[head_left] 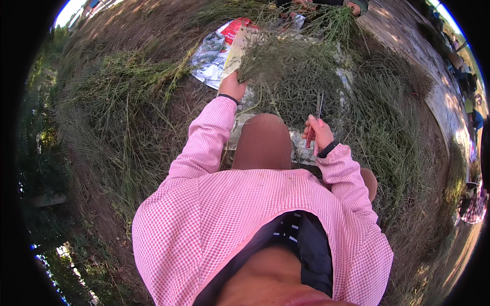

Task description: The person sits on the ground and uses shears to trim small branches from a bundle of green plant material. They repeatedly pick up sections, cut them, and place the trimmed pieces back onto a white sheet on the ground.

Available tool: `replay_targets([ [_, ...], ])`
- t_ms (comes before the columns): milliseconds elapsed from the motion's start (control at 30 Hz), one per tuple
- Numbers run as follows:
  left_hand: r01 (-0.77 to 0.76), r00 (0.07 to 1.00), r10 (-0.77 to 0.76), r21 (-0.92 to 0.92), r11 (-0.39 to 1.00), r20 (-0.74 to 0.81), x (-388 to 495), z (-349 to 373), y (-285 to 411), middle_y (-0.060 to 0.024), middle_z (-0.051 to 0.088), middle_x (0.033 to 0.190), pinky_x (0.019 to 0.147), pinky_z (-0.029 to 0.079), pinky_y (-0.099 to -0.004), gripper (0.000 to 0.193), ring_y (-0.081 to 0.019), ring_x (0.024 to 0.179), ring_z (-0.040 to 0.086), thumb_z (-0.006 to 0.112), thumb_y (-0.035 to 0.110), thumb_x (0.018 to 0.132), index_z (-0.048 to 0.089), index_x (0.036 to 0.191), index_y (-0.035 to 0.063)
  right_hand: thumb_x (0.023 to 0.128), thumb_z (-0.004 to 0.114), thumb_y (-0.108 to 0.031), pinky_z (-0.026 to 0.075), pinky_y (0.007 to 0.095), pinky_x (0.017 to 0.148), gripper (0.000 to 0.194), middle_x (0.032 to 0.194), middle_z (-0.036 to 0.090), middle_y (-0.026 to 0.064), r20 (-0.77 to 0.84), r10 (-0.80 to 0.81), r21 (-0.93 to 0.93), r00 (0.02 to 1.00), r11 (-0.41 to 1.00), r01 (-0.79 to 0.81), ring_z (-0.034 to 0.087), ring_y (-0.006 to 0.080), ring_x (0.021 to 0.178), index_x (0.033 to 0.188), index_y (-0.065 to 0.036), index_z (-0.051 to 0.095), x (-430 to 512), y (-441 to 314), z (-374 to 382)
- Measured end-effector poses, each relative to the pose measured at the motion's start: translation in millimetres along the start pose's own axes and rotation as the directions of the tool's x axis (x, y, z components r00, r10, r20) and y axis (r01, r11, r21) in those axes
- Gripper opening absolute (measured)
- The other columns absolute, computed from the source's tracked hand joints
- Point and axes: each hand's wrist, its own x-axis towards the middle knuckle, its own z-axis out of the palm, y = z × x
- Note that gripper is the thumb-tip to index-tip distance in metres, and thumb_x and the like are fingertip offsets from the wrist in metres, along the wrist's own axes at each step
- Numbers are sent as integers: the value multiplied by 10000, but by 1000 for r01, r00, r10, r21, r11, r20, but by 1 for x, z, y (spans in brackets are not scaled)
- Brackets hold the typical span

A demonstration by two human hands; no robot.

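My left hand grips a bunch of thin-stemmed green plants, whose bushy tops fan out to the right and look slightly blurred. In my right hand is a pair of scissors with pinkish-red handles, the blades pointing away from me. How far apart the blades stand is hard to tell. Beyond the scissors lies a heap of cut grey-green sprigs, spread over a pale sheet. My knee, in brown cloth, rises between my hands at the near edge of that sheet.
Piles of long-stemmed plants lie at the left and right. A red and white printed plastic bag is beyond my left hand. Across from me, another person's hand is by some green stems. More people are at the far right.
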Motion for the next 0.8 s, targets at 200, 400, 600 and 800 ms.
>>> replay_targets([
  [200, 84, 996, -86, 86, 993, 22, -10, 0, 13, -203, 647, 984, 828, 475, -448, 531, -372, 950, 611, 668, 228, 754, 511, 1249, 116, 833, 557, -546, 473, 333, 679, 536, 727, 561, 93, -99, -205, -504, 974, 854, 128, 576, 217, 694, 879, -13, 513, 24, -34, 7],
  [400, 85, 996, -89, 112, 990, 28, -13, 7, 5, -194, 653, 972, 818, 481, -445, 551, -356, 941, 620, 674, 244, 747, 506, 1263, 144, 818, 527, -590, 447, 397, 765, 610, 907, 636, 173, -251, -358, -704, 899, 705, 84, 598, 345, 848, 957, 3, 546, 44, -54, 29],
  [600, 95, 995, -96, 103, 990, 7, -15, 7, 10, -200, 652, 953, 811, 478, -458, 528, -369, 928, 618, 672, 232, 747, 512, 1241, 135, 860, 566, -485, 444, 318, 508, 475, 582, 531, 38, -187, -182, -226, 965, 964, 138, 508, 168, 517, 722, -30, 551, 62, -40, 19],
  [800, 88, 996, -88, 99, 991, -5, -10, 11, 4, -202, 651, 959, 811, 479, -458, 551, -377, 927, 617, 674, 225, 742, 497, 1255, 132, 852, 592, -483, 430, 261, 568, 450, 698, 532, 22, -234, -43, 27, 971, 998, 51, 511, 110, 616, 915, -40, 540, 54, -2, -1],
])
